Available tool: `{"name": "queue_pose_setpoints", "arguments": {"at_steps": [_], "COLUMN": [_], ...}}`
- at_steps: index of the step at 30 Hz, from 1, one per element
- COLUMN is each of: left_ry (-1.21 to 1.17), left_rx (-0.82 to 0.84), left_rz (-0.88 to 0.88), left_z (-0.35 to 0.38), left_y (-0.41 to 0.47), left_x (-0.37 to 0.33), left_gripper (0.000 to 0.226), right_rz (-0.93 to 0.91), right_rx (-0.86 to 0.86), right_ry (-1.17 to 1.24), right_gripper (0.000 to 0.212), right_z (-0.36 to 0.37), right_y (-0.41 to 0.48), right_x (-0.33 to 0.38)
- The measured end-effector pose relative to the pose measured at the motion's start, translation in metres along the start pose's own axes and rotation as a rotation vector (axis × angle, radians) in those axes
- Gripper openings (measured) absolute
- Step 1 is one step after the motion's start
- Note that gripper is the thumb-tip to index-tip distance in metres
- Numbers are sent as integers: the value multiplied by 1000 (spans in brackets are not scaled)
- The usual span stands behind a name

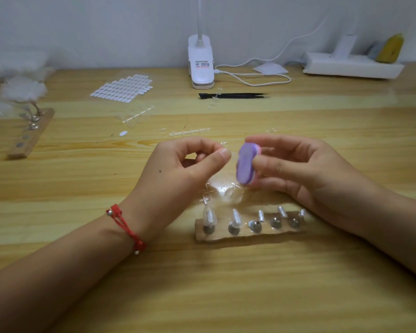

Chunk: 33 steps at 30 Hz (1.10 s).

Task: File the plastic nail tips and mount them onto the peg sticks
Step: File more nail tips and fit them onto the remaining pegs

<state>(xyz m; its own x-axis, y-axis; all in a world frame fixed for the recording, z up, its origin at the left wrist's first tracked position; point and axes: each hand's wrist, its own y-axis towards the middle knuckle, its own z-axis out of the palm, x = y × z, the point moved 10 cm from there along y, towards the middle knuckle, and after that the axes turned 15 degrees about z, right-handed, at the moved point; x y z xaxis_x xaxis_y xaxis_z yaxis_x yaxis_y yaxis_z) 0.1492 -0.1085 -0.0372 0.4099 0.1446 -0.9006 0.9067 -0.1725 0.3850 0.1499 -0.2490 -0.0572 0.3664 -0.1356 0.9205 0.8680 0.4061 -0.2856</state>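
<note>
The only writing in view is the red and grey label on the white clip lamp (201,64) at the far edge of the desk (226,296), and its print is too small and blurred to read.

Your left hand (190,162), a red string bracelet (125,227) on its wrist, is raised above the desk with the fingers curled in. The thumb and forefinger pinch a clear nail tip (233,157), which shows only faintly. Your right hand (296,164) grips a purple and pink file block (246,164) between thumb and curled fingers, purple face towards you, right against that pinch.

Just below your hands lies the wooden peg base (245,235) with five pegs in a row. The two left pegs carry mounted tips (210,216), and the three to the right stand bare. Loose clear tips (228,194) lie on the desk between the base and your hands.

Farther back are a sheet of adhesive tabs (123,87), black tweezers (233,95) and, off to the left, a second peg base (29,133)
</note>
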Motion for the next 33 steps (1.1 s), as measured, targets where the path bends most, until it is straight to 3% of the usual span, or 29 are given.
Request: {"name": "queue_pose_setpoints", "arguments": {"at_steps": [5, 9, 13, 17, 21, 24, 28, 33], "left_ry": [23, 16, 23, 32, 39, 18, 29, 34], "left_rx": [51, 24, 37, 22, 20, 2, 25, 17], "left_rz": [12, -1, 7, 11, 17, -8, 6, 10], "left_z": [5, 2, 4, 1, 2, 0, 3, 1], "left_y": [0, 0, 0, 0, 0, 0, -1, 0], "left_x": [-1, 0, -1, -1, -3, 0, -2, -1], "left_gripper": [12, 12, 12, 12, 13, 13, 13, 14], "right_rz": [-13, -4, -6, 10, -22, -8, -34, -23], "right_rx": [-30, -13, -25, 27, -1, 42, -13, 7], "right_ry": [49, -48, 74, -52, 51, -119, 63, -85], "right_gripper": [28, 32, 27, 32, 25, 31, 24, 32], "right_z": [-6, 0, -7, 3, -5, 6, -7, 1], "right_y": [0, -1, 2, 0, 1, -1, 2, 1], "right_x": [1, 0, 1, -1, 1, -2, 1, -1]}}
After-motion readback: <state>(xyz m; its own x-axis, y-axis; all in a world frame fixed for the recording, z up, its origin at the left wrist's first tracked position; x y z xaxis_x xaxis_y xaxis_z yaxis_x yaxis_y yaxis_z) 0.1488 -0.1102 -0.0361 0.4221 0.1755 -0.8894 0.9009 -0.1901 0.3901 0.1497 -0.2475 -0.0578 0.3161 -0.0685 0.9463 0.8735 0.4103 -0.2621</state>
